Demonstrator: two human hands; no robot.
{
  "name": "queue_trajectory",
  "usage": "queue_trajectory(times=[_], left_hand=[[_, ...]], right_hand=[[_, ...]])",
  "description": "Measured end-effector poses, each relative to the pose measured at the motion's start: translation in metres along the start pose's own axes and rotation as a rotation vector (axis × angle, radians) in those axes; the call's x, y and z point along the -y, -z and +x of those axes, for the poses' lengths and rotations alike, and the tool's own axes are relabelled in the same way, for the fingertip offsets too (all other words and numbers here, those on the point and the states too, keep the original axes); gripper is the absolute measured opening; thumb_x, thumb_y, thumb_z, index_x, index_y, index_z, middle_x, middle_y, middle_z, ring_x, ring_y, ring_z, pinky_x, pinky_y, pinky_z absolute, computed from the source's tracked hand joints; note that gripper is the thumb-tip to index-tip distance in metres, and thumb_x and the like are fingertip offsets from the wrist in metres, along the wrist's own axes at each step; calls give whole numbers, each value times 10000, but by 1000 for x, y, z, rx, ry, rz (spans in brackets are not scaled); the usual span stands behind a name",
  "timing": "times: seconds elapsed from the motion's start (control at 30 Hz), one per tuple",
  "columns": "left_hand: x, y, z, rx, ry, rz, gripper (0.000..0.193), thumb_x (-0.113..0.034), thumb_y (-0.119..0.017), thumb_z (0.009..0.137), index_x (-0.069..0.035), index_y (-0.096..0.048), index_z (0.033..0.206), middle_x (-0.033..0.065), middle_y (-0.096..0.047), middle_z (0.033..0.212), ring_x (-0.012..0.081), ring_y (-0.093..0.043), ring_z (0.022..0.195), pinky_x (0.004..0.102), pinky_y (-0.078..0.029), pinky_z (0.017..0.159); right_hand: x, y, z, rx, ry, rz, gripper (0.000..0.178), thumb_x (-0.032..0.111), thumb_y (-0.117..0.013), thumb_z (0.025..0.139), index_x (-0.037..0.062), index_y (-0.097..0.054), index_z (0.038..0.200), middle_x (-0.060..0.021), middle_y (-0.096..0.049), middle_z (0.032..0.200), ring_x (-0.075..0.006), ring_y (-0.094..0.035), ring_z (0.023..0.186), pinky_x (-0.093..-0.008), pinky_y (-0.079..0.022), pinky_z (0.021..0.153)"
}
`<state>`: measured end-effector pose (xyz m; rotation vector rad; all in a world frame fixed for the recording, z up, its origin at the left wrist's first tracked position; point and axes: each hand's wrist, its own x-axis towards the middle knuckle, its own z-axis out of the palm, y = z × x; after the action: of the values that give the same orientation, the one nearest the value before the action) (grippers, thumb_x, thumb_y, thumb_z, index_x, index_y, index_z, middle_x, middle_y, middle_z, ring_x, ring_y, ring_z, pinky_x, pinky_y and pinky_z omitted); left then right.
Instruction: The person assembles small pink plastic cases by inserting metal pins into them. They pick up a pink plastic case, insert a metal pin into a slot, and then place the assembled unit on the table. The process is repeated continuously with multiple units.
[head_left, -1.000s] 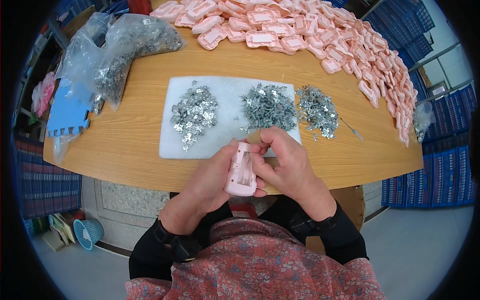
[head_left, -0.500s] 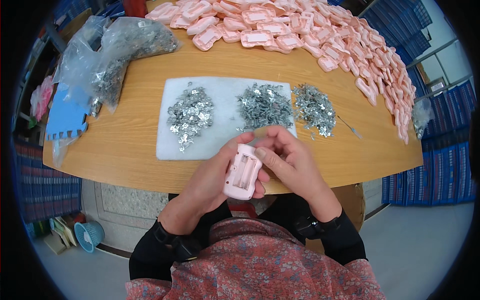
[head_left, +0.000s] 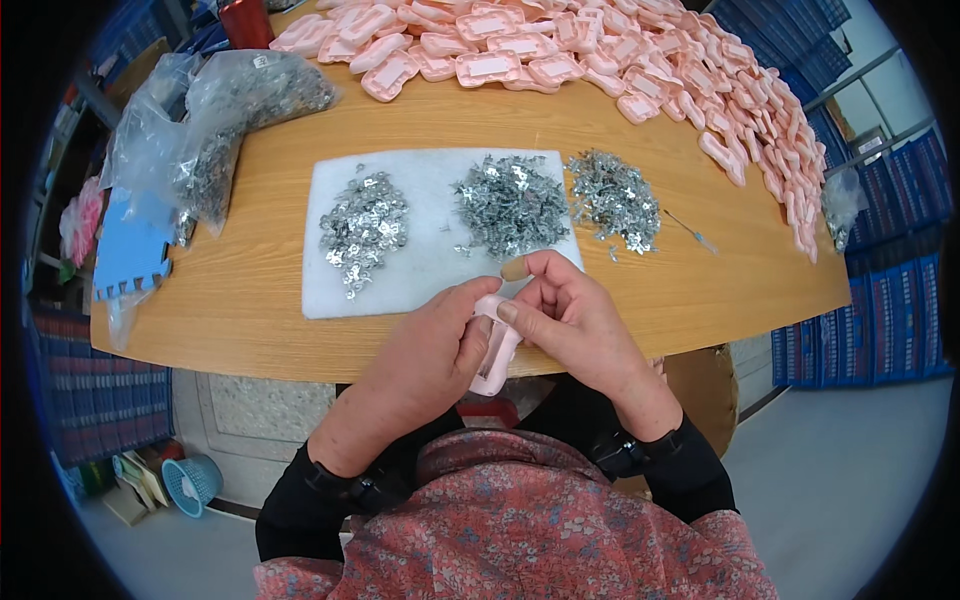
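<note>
Casing (head_left: pixel 498 365) sits above the bench's (head_left: pixel 235 315) near edge, held in the left hand (head_left: pixel 440 335), probably for steadiness; the right hand (head_left: pixel 562 322) rests its thumb on top, grip unclear. 3 metal piles (head_left: pixel 512 208) seem placed for easy reach.

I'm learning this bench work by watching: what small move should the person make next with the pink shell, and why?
I'd probably slide the thumb of the left hand off the face of the pink shell, since it covers part of that face beside the long opening. The thumb of the right hand rests at the shell's upper end, so it might help steady it.
</note>
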<state>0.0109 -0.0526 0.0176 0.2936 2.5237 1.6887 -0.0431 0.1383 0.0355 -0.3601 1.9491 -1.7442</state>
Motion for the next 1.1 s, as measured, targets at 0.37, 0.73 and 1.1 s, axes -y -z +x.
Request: queue_trajectory(times=[0.37, 0.73, 1.1], left_hand=[[10, -2, -4, 245, 423, -1389, 319, -232, -416, 1023, -48, -506, 1268, 29, -515, 901, 112, -467, 683, 248, -377, 565], [18, -11, -7, 377, 485, -1574, 323, -280, -460, 999, -64, -501, 1236, 34, -482, 898, 100, -416, 666, 224, -308, 531], [23, 7, -21, 385, 473, -1593, 444, -260, -478, 997, -12, -453, 1365, 26, -484, 888, 117, -421, 650, 236, -341, 558]], right_hand=[[-2, 2, -4, 15, 195, -57, 237, 121, -716, 907, 20, -644, 1109, 35, -574, 900, -27, -500, 766, -196, -421, 660], [0, 16, 2, 78, 269, -230, 158, 112, -787, 826, 24, -670, 886, 11, -534, 761, -75, -490, 695, -248, -404, 601], [6, 16, 19, 156, 57, 0, 153, 113, -753, 855, 19, -687, 957, 19, -528, 766, -59, -489, 704, -243, -413, 615]])
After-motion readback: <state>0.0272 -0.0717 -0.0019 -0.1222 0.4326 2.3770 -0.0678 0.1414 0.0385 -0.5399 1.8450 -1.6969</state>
